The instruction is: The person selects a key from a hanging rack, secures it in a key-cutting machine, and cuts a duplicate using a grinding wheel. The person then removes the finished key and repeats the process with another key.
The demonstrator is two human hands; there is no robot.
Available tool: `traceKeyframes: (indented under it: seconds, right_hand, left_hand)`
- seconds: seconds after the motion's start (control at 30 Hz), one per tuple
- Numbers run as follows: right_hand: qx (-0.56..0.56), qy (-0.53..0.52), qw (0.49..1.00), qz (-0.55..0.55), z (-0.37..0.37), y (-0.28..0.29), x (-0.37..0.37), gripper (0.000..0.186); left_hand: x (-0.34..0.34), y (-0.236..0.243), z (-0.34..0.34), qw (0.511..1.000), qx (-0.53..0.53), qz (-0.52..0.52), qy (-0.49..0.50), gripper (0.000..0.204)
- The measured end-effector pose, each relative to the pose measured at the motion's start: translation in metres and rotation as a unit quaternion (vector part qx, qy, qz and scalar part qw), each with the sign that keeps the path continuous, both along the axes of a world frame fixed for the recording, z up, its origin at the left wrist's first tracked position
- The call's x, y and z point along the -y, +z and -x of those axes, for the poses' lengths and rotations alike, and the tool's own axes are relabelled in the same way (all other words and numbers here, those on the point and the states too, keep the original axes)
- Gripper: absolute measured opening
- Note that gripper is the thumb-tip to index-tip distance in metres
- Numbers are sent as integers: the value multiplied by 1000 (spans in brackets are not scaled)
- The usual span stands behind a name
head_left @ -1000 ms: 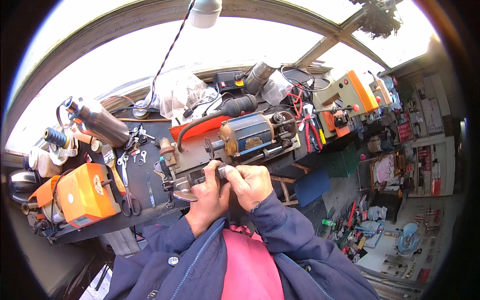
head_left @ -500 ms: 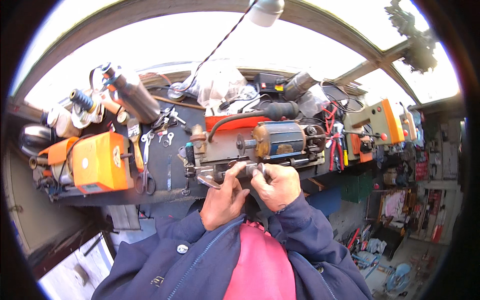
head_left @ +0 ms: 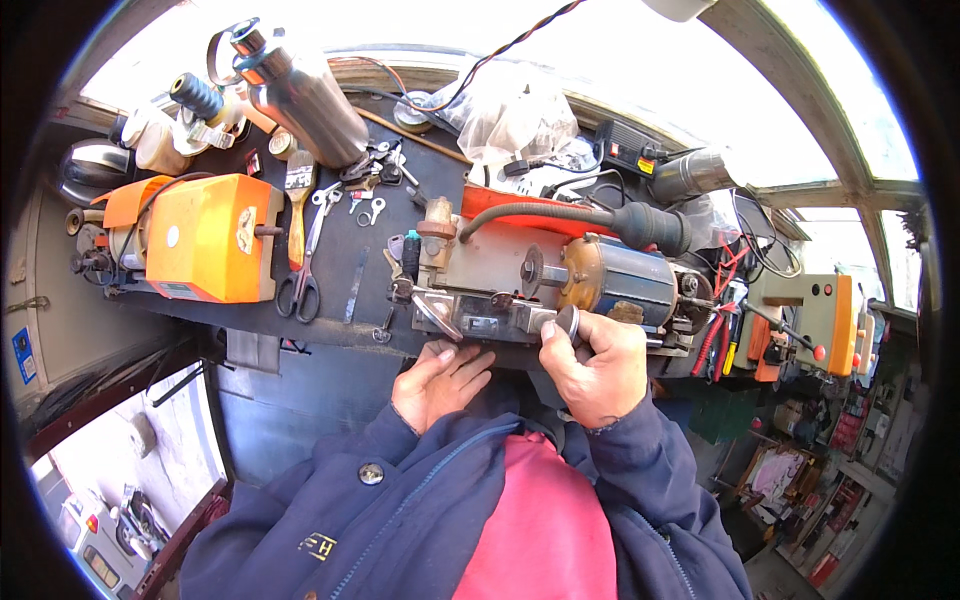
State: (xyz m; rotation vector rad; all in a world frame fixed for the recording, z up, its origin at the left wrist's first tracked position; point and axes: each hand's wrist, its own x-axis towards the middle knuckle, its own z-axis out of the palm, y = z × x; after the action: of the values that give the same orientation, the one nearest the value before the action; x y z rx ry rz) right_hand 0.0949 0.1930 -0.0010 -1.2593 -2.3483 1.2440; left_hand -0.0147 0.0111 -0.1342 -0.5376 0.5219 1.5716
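A key-cutting machine (head_left: pixel 485 258) with a blue motor (head_left: pixel 632 278) and a bare cutting wheel (head_left: pixel 534 272) stands at the bench's front edge. My right hand (head_left: pixel 603 372) is closed at its front, thumb and fingers gripping a round metal knob (head_left: pixel 569 322) beside the clamp (head_left: pixel 537 318). Below the machine's left front, my left hand (head_left: pixel 440 384) is open, palm up and fingers stretched, holding nothing. Just above it a curved metal lever (head_left: pixel 436 316) sticks out. Whether a key sits in the clamp I cannot tell.
Left on the bench stand an orange machine (head_left: pixel 212 238), scissors (head_left: pixel 300 290), a paintbrush (head_left: pixel 299 180) and a steel bottle (head_left: pixel 310 110). Several loose keys (head_left: pixel 375 165) lie behind. Red-handled pliers (head_left: pixel 709 343) and a beige-and-orange machine (head_left: pixel 815 320) are at right. A flexible hose (head_left: pixel 530 210) arches over the key machine.
My left hand has come away from the clamp, down toward the bench edge, its fingers opening out. My right hand remains at the knob. The whole view has shifted and come closer.
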Motion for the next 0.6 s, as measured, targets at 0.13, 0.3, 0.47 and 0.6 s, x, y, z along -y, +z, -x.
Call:
traceKeyframes:
  seconds: [0.13, 0.3, 0.47, 0.6]
  right_hand:
    - [-61, 5, 998, 27, 0, 0, -3, 13]
    - [-71, 38, 996, 43, -4, -3, -9, 10]
    - [-29, 50, 995, 78, -8, -5, -17, 28]
    - [-50, 72, 994, 62, -9, -6, -19, 28]
  left_hand:
    - [-11, 10, -6, 998, 21, 14, 58, 28]
    - [-19, 25, -8, 995, 25, 44, 90, 40]
    - [-22, 28, -9, 988, 61, 58, 133, 57]
    - [-26, 26, -11, 984, 37, 85, 152, 55]
